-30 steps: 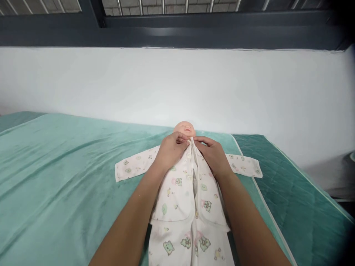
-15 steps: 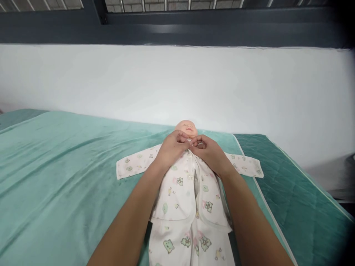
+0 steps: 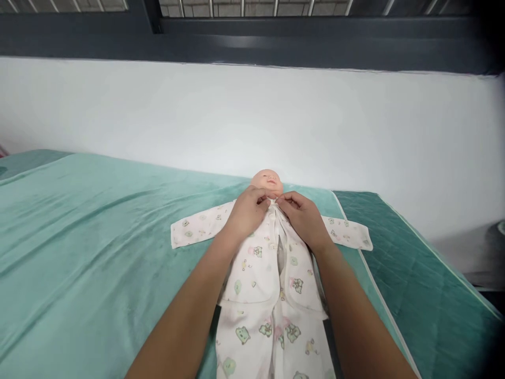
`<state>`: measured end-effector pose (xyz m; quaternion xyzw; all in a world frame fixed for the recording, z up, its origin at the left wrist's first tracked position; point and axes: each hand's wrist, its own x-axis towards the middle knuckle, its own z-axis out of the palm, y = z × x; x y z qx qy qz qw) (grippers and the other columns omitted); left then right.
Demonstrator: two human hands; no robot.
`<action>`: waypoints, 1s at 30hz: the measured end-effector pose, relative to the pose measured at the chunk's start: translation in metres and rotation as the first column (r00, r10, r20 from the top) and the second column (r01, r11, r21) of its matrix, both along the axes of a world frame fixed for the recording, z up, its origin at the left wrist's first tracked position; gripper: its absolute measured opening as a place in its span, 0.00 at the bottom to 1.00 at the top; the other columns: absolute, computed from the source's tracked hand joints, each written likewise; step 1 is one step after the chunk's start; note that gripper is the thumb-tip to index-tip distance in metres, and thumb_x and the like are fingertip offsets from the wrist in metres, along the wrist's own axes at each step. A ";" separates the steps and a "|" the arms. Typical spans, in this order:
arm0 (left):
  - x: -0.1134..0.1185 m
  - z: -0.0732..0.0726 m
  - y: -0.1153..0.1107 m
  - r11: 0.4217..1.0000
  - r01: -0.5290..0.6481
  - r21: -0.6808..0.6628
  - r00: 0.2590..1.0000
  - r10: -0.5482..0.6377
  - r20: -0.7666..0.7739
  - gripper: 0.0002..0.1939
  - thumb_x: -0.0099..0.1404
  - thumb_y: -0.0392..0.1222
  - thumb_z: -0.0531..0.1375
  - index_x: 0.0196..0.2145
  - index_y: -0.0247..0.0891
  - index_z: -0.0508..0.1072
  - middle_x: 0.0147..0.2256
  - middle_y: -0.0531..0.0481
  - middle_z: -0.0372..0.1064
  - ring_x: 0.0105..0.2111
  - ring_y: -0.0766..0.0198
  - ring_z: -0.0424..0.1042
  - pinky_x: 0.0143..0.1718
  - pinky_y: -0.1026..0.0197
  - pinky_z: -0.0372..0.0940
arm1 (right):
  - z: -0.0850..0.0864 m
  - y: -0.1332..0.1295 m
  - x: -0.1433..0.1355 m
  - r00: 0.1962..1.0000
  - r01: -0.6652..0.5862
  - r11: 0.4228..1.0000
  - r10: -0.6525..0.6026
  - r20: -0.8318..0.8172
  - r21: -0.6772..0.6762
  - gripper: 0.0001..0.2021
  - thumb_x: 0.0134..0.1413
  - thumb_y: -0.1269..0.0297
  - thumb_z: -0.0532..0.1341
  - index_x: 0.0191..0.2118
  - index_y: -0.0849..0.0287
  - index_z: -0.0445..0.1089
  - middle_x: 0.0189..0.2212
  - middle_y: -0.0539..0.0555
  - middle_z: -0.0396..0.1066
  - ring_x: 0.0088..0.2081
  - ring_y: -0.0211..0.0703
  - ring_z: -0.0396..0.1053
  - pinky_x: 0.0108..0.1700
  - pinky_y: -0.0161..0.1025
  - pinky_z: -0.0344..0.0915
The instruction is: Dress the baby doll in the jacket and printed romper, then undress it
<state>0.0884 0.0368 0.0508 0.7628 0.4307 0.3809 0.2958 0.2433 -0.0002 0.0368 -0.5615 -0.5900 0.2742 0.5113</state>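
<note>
A baby doll (image 3: 268,179) lies on its back, its head toward the wall. It wears a white jacket (image 3: 252,273) printed with small bears, over matching trousers (image 3: 244,347). Both jacket sleeves stretch out to the sides, and the front edges part below the chest. At the neckline, just under the doll's chin, my left hand (image 3: 249,210) pinches the jacket's collar edge. Close beside it, my right hand (image 3: 302,217) pinches the other side of the collar. The fingertips nearly meet, and they hide the exact bit of cloth or fastening between them.
A light green blanket (image 3: 98,237) with soft creases covers the bed under the doll. To the right lies a darker green quilted cover (image 3: 414,263) with pale piping. Behind stands a white wall (image 3: 236,116) below a dark window frame (image 3: 276,45) with metal bars.
Both hands stay at the collar, with the fingertips slightly farther apart and more of the neckline showing between them. The camera view has shifted a little.
</note>
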 end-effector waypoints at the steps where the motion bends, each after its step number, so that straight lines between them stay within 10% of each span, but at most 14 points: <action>1: 0.000 -0.001 -0.001 1.000 -0.009 0.017 1.000 0.009 -0.016 0.13 0.66 0.35 0.55 0.41 0.44 0.79 0.45 0.48 0.71 0.46 0.59 0.71 0.51 0.57 0.64 | 0.000 -0.001 -0.002 0.999 0.025 0.999 -0.025 0.030 0.029 0.12 0.57 0.54 0.58 0.33 0.55 0.73 0.29 0.48 0.72 0.32 0.40 0.65 0.37 0.38 0.59; 16: -0.018 -0.014 -0.033 0.973 0.001 0.230 1.000 -0.001 -0.003 0.15 0.70 0.37 0.51 0.49 0.42 0.74 0.48 0.47 0.69 0.52 0.59 0.66 0.56 0.56 0.60 | -0.018 -0.040 -0.001 0.975 -0.090 0.995 0.081 0.205 0.038 0.18 0.65 0.53 0.52 0.57 0.44 0.67 0.57 0.53 0.61 0.62 0.47 0.54 0.66 0.49 0.47; 24: -0.024 -0.009 -0.041 0.975 0.001 0.223 0.999 -0.009 0.032 0.06 0.69 0.39 0.54 0.38 0.42 0.72 0.45 0.48 0.71 0.50 0.58 0.66 0.54 0.55 0.60 | -0.005 -0.044 -0.005 0.989 0.121 0.984 -0.131 0.068 0.128 0.10 0.62 0.54 0.56 0.42 0.52 0.70 0.43 0.53 0.70 0.43 0.44 0.67 0.42 0.40 0.64; 30: -0.025 -0.007 -0.042 0.994 0.040 0.106 0.999 -0.044 0.027 0.04 0.66 0.39 0.57 0.34 0.43 0.73 0.49 0.49 0.70 0.54 0.57 0.64 0.55 0.54 0.60 | 0.009 -0.059 -0.019 0.932 0.124 0.991 -0.102 0.348 -0.041 0.14 0.57 0.48 0.60 0.35 0.53 0.64 0.28 0.49 0.67 0.28 0.41 0.61 0.31 0.39 0.55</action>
